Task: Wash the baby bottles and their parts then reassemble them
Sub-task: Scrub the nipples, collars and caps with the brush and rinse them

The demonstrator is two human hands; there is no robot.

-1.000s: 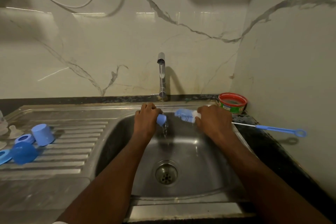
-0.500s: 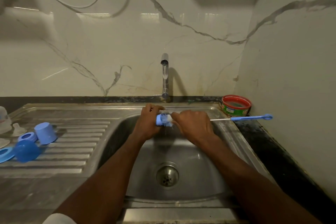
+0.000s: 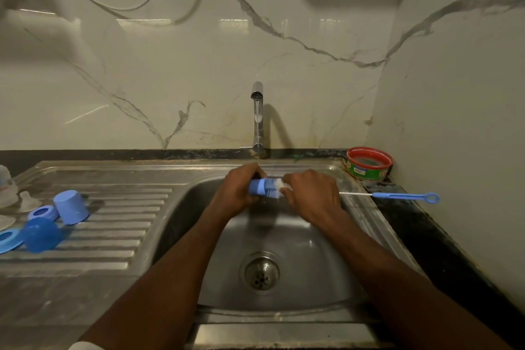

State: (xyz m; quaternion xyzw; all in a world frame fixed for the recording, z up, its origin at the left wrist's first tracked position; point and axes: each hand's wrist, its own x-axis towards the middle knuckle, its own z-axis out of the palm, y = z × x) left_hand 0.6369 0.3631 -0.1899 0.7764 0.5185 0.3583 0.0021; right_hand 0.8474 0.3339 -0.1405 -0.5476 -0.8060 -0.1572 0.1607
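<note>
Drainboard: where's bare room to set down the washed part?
The ribbed drainboard is bare between the blue cap and the sink basin rim. Its left edge is crowded: blue cap, blue ring, blue dome cover, clear teats.

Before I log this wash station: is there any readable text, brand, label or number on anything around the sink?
None can be read.
Red-rimmed green tub on the counter by the sink's right rear corner: a small pale label on its side, too small and blurred to read.
Clear baby bottle at the left edge: faint red marks, not legible.
Blue caps, rings and the bottle brush: no print visible.
</note>
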